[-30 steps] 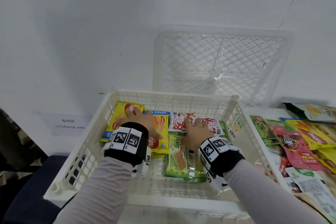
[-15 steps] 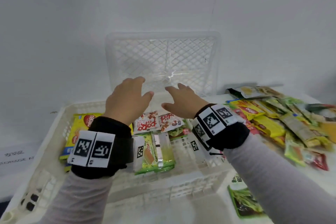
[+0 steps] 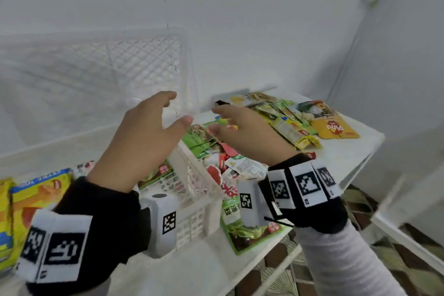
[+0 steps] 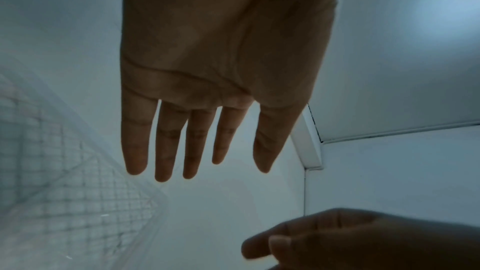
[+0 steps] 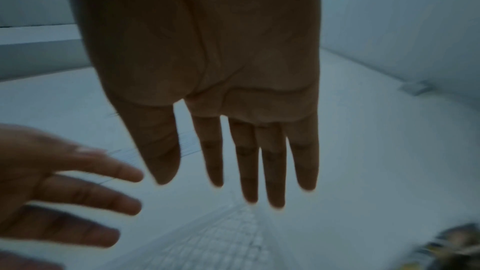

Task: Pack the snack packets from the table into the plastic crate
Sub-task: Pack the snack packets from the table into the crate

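White walls enclose a white table where glossy green, yellow and red foil snack packets lie heaped toward its far right corner, beside my white lattice plastic crate at its left. My left hand and right hand hover apart, fingers spread, holding nothing. Light, crinkly, slippery, I judge; best pinched at a sealed edge.
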Tool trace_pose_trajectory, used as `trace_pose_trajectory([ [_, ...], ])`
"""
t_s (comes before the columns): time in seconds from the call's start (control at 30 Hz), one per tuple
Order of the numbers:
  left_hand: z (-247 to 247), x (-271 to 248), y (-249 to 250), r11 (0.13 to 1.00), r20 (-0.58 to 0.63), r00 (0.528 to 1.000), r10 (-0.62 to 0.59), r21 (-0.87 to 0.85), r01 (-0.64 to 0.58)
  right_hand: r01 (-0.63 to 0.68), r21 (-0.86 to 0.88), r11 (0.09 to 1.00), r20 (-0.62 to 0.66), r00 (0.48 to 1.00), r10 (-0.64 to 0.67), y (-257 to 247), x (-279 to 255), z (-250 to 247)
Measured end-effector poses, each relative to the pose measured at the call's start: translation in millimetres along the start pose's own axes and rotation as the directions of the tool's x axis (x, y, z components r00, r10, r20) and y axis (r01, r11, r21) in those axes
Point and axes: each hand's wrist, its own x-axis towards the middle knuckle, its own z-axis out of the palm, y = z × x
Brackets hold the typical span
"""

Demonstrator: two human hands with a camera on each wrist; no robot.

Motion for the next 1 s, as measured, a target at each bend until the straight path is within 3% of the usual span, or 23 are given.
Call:
trace_pose_trajectory([
  [0.17, 29, 0, 26, 1.000, 0.150, 0.989, 0.003, 0.019, -0.006, -0.085, 0.093, 0.992, 0.073, 0.994, 0.078, 66, -11, -27],
  [0.37, 79, 7, 55, 0.999, 0.170, 0.985, -0.022, 0.043, 0.015, -0.163, 0.256, 0.953, 0.082, 0.986, 0.146, 158, -4, -60],
  [0.53, 140, 5, 61, 0.977, 0.298, 0.952, -0.068, 0.214, 0.003, -0.163, 0.265, 0.950, 0.012, 0.986, 0.166, 231, 8, -83],
  [0.6, 164, -4, 55, 0.933, 0.389, 0.906, -0.165, 0.361, 0.015, -0.172, 0.249, 0.953, -0.037, 0.982, 0.186, 256, 14, -92],
  [0.63, 176, -11, 50, 0.900, 0.457, 0.859, -0.229, 0.436, 0.008, -0.174, 0.213, 0.961, -0.047, 0.981, 0.188, 267, 17, -97],
  [0.73, 204, -36, 30, 0.817, 0.607, 0.661, -0.441, 0.576, 0.016, -0.151, -0.048, 0.987, 0.021, 0.988, 0.152, 291, 30, -110],
  [0.8, 215, -51, 17, 0.788, 0.623, 0.571, -0.534, 0.611, 0.071, -0.090, -0.178, 0.980, 0.173, 0.977, 0.121, 301, 43, -112],
  [0.83, 219, -56, 13, 0.781, 0.626, 0.548, -0.555, 0.619, 0.084, -0.082, -0.207, 0.975, 0.263, 0.955, 0.136, 305, 50, -110],
  [0.9, 226, -65, 8, 0.763, 0.611, 0.545, -0.575, 0.641, 0.086, -0.084, -0.304, 0.949, 0.386, 0.900, 0.204, 311, 62, -100],
  [1.0, 237, -70, 8, 0.696, 0.526, 0.573, -0.629, 0.710, 0.112, -0.076, -0.440, 0.895, 0.391, 0.881, 0.267, 318, 75, -82],
])
